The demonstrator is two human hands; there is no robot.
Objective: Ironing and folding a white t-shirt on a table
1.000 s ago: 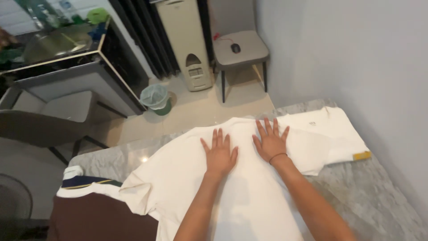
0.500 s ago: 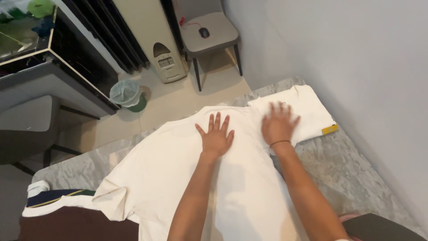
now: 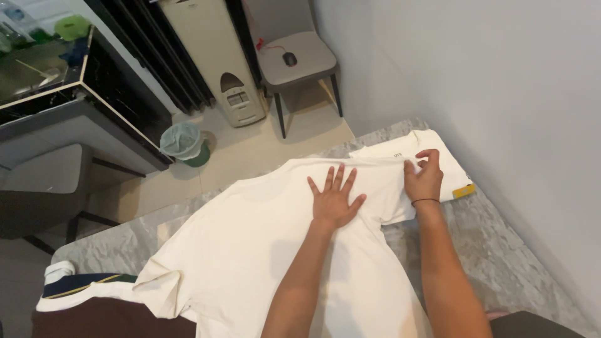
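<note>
A cream shirt (image 3: 263,250) is spread flat across the marble table (image 3: 501,250), and it is being worked at its far end. The left hand (image 3: 333,199) is laid palm-down on the cloth near the collar, fingers fanned out and pressed flat. The right hand (image 3: 424,177) is curled at the shirt's far right shoulder, where a fold of the edge is pinched between thumb and fingertips, right beside a folded white garment (image 3: 438,164) with a yellow tag. The shirt's long axis is seen running from the near edge of the table away toward the far end, with the collar pointed away from the person and the hem lost below the frame; one sleeve (image 3: 164,283) is flopped out to the left, next to a dark pile (image 3: 106,310) of maroon and navy clothes. Trouble could well be caused here: if the pinched edge is pulled while the flat palm is eased off, the whole body could be dragged askew and fresh creases raked in. The folded garment is touched by the shoulder, so it could be caught and pulled open. The left sleeve is crumpled and could be trapped under any fold made.
</note>
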